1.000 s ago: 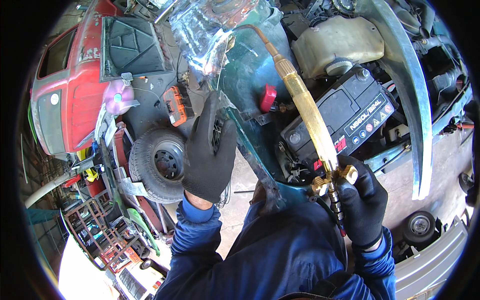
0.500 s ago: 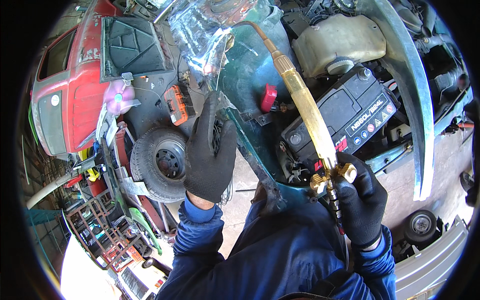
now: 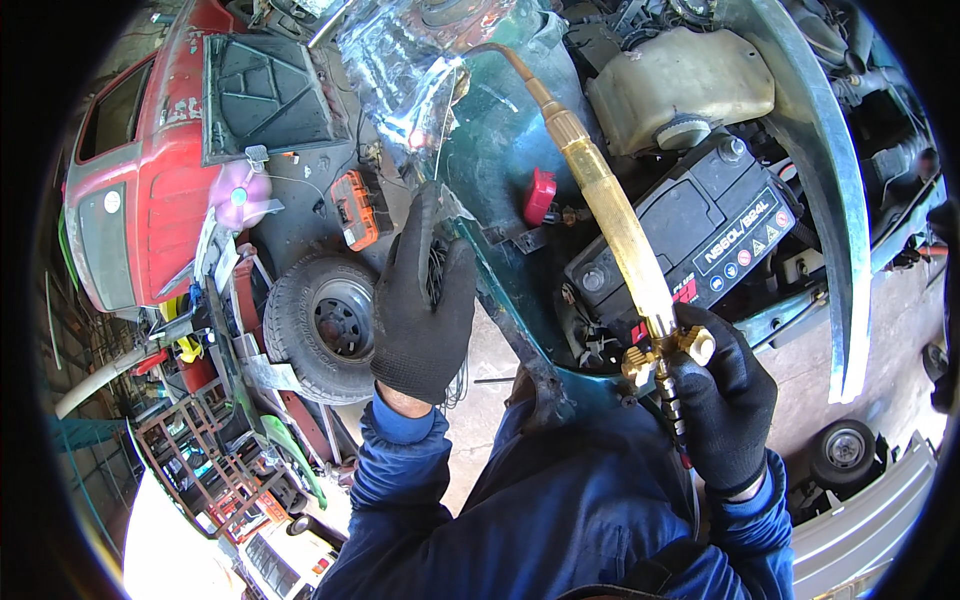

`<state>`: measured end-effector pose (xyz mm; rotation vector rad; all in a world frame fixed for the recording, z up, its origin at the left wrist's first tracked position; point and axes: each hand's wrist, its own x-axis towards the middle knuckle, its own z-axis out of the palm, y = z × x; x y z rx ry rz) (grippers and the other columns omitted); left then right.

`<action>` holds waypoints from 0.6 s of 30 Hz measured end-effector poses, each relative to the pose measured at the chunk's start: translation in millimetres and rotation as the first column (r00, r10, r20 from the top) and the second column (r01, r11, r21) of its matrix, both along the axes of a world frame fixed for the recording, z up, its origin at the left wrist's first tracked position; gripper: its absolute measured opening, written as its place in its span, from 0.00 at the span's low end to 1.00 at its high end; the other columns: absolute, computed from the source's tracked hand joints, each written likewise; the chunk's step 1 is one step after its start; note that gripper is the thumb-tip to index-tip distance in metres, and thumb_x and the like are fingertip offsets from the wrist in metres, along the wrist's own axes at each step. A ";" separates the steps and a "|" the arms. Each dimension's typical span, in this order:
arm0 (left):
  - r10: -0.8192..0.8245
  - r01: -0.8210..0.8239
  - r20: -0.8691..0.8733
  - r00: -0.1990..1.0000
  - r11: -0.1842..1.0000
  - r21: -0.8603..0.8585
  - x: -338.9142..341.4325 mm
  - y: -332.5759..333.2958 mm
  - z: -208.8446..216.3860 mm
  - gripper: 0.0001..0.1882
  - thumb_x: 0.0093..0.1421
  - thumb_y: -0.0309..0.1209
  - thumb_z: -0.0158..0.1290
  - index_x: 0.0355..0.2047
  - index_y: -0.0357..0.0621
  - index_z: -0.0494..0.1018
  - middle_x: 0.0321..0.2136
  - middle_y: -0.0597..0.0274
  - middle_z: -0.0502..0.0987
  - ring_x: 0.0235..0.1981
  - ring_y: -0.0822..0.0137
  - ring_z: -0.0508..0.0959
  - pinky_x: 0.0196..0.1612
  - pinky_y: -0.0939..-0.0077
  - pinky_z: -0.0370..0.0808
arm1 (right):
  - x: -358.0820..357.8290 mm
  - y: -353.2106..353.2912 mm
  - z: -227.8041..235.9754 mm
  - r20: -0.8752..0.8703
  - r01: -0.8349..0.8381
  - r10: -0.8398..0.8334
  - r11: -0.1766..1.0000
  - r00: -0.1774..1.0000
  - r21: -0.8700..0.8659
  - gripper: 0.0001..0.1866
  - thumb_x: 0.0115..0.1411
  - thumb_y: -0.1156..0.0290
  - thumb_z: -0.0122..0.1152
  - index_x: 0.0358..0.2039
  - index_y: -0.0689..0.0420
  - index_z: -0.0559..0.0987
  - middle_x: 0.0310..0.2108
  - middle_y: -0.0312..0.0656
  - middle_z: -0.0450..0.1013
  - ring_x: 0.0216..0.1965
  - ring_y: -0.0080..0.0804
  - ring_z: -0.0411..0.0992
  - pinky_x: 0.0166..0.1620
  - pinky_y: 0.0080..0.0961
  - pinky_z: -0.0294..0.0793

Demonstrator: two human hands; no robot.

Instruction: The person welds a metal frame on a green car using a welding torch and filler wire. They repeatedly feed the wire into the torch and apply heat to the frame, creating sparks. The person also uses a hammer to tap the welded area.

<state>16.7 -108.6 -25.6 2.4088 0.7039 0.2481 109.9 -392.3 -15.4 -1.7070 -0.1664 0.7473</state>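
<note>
My right hand (image 3: 725, 400), in a black knit glove, closes around the valve end of a brass gas torch (image 3: 615, 205). The torch's thin curved neck reaches up and left to a bent, bare-metal patch of the green car body panel (image 3: 510, 170). A bright orange-white glow shows on that patch. My left hand (image 3: 425, 310), gloved alike, points its fingers toward the glow. Thin coiled wire (image 3: 437, 272) lies between its thumb and fingers, and a straight end rises past the fingertips to the metal near the glow. More wire loops hang behind the wrist.
Right of the torch sit a black car battery (image 3: 690, 220), a red terminal cover (image 3: 538, 195) and a whitish plastic tank (image 3: 680, 85). To the left are a wheel (image 3: 335, 325), an orange-and-black case (image 3: 358, 210), a pink-bladed fan (image 3: 238, 195) and a red vehicle body (image 3: 165, 160).
Both hands, the torch and the wire keep nearly the same places. The whole view has shifted very slightly, and the glow on the metal looks a little different.
</note>
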 end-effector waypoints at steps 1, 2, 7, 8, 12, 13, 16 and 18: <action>0.001 -0.001 -0.001 1.000 1.000 0.000 0.2 0.1 -0.3 0.31 0.73 0.30 0.56 0.73 0.36 0.64 0.63 0.34 0.75 0.65 0.43 0.78 0.66 0.56 0.73 | 0.2 0.1 0.1 0.025 -0.014 0.014 1.000 1.000 -0.021 0.20 0.71 0.71 0.67 0.61 0.63 0.80 0.48 0.45 0.82 0.47 0.28 0.81 0.52 0.28 0.81; 0.007 -0.007 -0.004 1.000 1.000 -0.009 0.3 0.2 -0.3 0.31 0.73 0.30 0.56 0.73 0.35 0.64 0.63 0.34 0.75 0.65 0.43 0.78 0.66 0.56 0.73 | 0.2 0.2 0.1 0.009 -0.008 0.008 1.000 1.000 -0.003 0.20 0.71 0.71 0.67 0.61 0.63 0.80 0.48 0.45 0.83 0.47 0.28 0.81 0.52 0.28 0.81; 0.032 -0.032 -0.013 0.999 0.997 -0.072 0.7 -0.4 1.0 0.31 0.73 0.30 0.56 0.73 0.35 0.64 0.64 0.34 0.75 0.65 0.44 0.77 0.67 0.56 0.72 | -0.7 0.4 -2.0 -0.003 0.006 -0.007 1.000 1.000 -0.009 0.20 0.71 0.70 0.67 0.61 0.63 0.80 0.47 0.45 0.83 0.46 0.27 0.81 0.52 0.28 0.81; 0.033 -0.034 -0.019 0.999 0.997 -0.068 0.9 -0.4 1.1 0.31 0.73 0.30 0.56 0.73 0.35 0.64 0.64 0.35 0.75 0.66 0.44 0.77 0.67 0.57 0.72 | -0.8 0.3 -2.2 -0.020 0.015 -0.015 1.000 1.000 0.012 0.20 0.71 0.70 0.67 0.61 0.63 0.80 0.47 0.45 0.83 0.46 0.27 0.81 0.52 0.28 0.81; 0.032 -0.034 -0.035 0.999 0.998 -0.057 0.8 0.0 1.9 0.31 0.73 0.29 0.56 0.73 0.35 0.64 0.64 0.35 0.75 0.66 0.44 0.76 0.68 0.56 0.71 | 0.7 -0.1 -2.4 -0.014 0.001 -0.001 1.000 1.000 0.012 0.20 0.71 0.70 0.67 0.61 0.63 0.80 0.47 0.45 0.83 0.46 0.28 0.81 0.52 0.28 0.81; 0.034 -0.037 -0.043 0.998 0.998 -0.057 0.5 -0.1 2.1 0.31 0.73 0.29 0.56 0.73 0.35 0.64 0.64 0.35 0.75 0.66 0.44 0.76 0.68 0.56 0.71 | 1.1 -0.1 -2.2 0.003 -0.011 0.011 1.000 1.000 -0.006 0.20 0.71 0.70 0.67 0.61 0.63 0.80 0.47 0.46 0.83 0.46 0.28 0.81 0.52 0.28 0.81; 0.016 -0.016 -0.013 1.000 0.999 -0.034 1.5 0.0 1.7 0.31 0.73 0.29 0.55 0.73 0.35 0.64 0.64 0.35 0.75 0.66 0.44 0.77 0.67 0.56 0.72 | 1.7 0.7 -1.7 0.030 -0.020 0.021 0.999 0.999 -0.027 0.20 0.71 0.70 0.67 0.61 0.63 0.80 0.47 0.46 0.83 0.46 0.28 0.81 0.52 0.28 0.81; 0.002 -0.001 0.007 1.000 1.000 -0.016 2.5 0.3 1.3 0.31 0.73 0.29 0.55 0.73 0.34 0.64 0.64 0.34 0.75 0.65 0.44 0.77 0.67 0.56 0.72 | 1.7 0.8 -1.5 0.026 -0.019 0.020 1.000 0.999 -0.009 0.20 0.71 0.70 0.67 0.61 0.63 0.80 0.47 0.46 0.83 0.47 0.28 0.81 0.52 0.28 0.81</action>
